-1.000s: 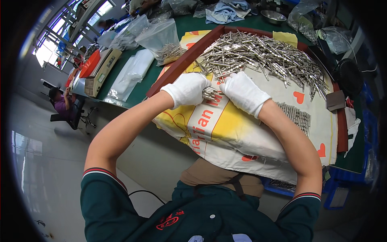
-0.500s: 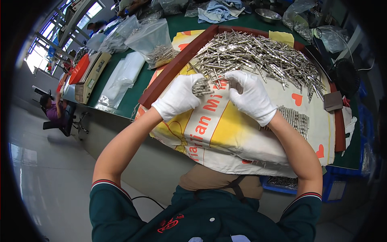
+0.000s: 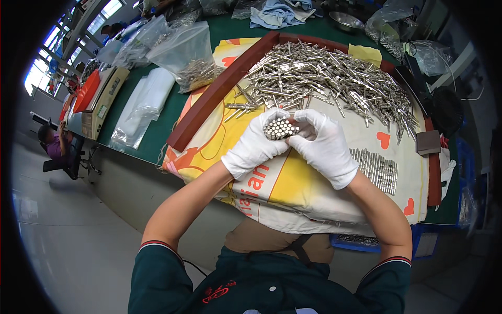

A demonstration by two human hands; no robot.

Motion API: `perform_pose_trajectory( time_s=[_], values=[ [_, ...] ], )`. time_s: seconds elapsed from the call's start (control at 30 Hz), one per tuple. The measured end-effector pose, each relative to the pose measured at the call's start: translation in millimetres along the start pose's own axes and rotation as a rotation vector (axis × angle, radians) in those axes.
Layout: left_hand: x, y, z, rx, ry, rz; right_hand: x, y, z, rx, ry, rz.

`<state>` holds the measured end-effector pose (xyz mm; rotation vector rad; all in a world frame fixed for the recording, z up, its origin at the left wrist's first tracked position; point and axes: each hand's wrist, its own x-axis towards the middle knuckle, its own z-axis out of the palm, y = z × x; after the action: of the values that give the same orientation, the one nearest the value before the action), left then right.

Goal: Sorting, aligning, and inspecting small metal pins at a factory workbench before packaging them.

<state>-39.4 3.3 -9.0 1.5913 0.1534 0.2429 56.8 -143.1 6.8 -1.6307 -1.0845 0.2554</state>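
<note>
White-gloved, my left hand (image 3: 256,142) is wrapped round a bundle of slim metal pins (image 3: 281,129), their round ends facing up toward me. Against the bundle's right side, my gloved right hand (image 3: 325,149) curls its thumb and fingers, touching it; part of its grip is hidden. Just beyond both hands lies a large loose heap of similar silvery pins (image 3: 324,73). A few stray pins (image 3: 241,106) rest left of the heap. To the right of my right wrist, more pins are laid side by side in neat rows (image 3: 377,170).
A printed cloth (image 3: 293,183) covers the work area, edged by a dark red wooden frame (image 3: 222,94). Left of it are a clear bag of pins (image 3: 188,63), flat plastic bags (image 3: 144,102) and a scale (image 3: 102,104). A metal bowl (image 3: 346,21) stands behind. Another person (image 3: 56,144) sits far left.
My left hand has moved right, bringing its bundle against my right hand and turning the pin ends toward me. Stray pins now show where the left hand was.
</note>
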Motion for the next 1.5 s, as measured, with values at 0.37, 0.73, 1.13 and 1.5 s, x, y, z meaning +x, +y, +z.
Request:
perform_pose_trajectory(
  time_s=[0.37,0.73,1.13,1.5],
  values=[
    [-2,10,12,0.036,0.036,0.169,3,-8,-8,0.131,0.062,-0.090],
    [6,1,17,-0.035,-0.098,0.020,3,5,-8,-0.182,-0.043,-0.226],
    [3,-10,14,0.180,-0.091,0.111,3,7,-5,0.013,0.106,-0.183],
    [-6,-3,13,0.130,-0.143,-0.142,37,-24,10,-0.727,-0.376,-0.419]
  ],
)
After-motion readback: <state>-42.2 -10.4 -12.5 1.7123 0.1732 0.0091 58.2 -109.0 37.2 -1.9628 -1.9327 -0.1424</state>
